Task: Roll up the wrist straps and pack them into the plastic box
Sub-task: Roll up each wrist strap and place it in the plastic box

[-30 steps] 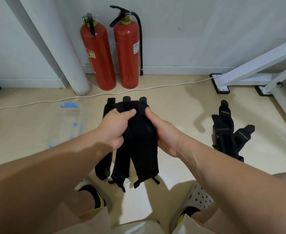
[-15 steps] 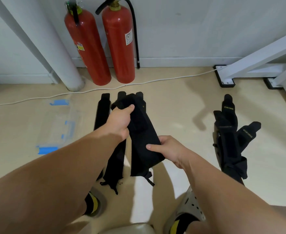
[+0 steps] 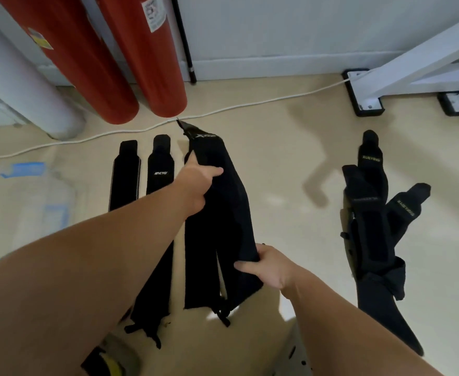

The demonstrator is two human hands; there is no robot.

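Note:
A long black wrist strap is stretched out over the floor between my hands. My left hand pinches its upper part; my right hand grips its lower edge. Two more black straps lie flat side by side on the floor to the left, partly hidden by my left forearm. A heap of several black straps lies at the right. The clear plastic box with blue clips sits on the floor at the left, faint against the floor.
Two red fire extinguishers stand against the wall straight ahead, beside a white pipe. A white cable runs across the floor. A white frame leg with black feet stands at the right. My shoes show at the bottom.
The strap has been pulled out longer and lowered toward the floor. My right hand slid down to its lower end, and my view dipped closer to the floor.

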